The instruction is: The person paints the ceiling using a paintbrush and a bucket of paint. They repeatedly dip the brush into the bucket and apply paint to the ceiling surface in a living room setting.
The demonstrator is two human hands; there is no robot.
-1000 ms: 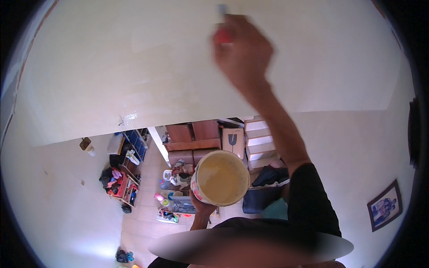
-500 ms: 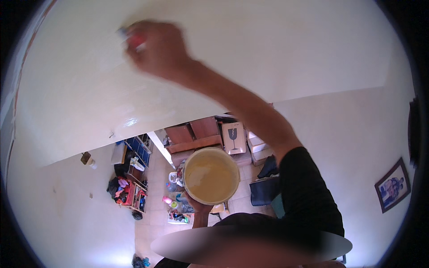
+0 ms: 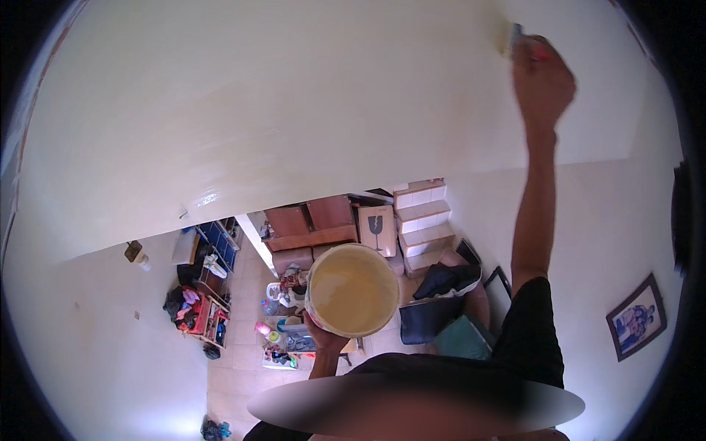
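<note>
My right hand [image 3: 546, 84] is raised high at the upper right, its fingers closed around a paintbrush [image 3: 516, 35] with a red handle and a metal band. The pale bristle end touches or nearly touches the cream wall [image 3: 309, 95]. Below the middle of the view, my left hand [image 3: 325, 339] supports a round bucket [image 3: 395, 298] at its lower left side; part of the hand is hidden by the bucket. Cream-yellow paint [image 3: 353, 290] lies inside the bucket. On the left of the wall, a patch shines as if wet.
Far below are tiled steps [image 3: 425, 213], a cardboard box [image 3: 376, 229] and a brown wooden cabinet [image 3: 309, 220]. Black and green chairs or panels [image 3: 434, 320] stand at the right. A red rack [image 3: 206, 316] with clothes is at left; a framed picture [image 3: 637, 317] hangs at right.
My right hand has swept the paintbrush from the upper left across the wall to the upper right, and its arm has straightened. The bucket in my left hand has stayed nearly in place.
</note>
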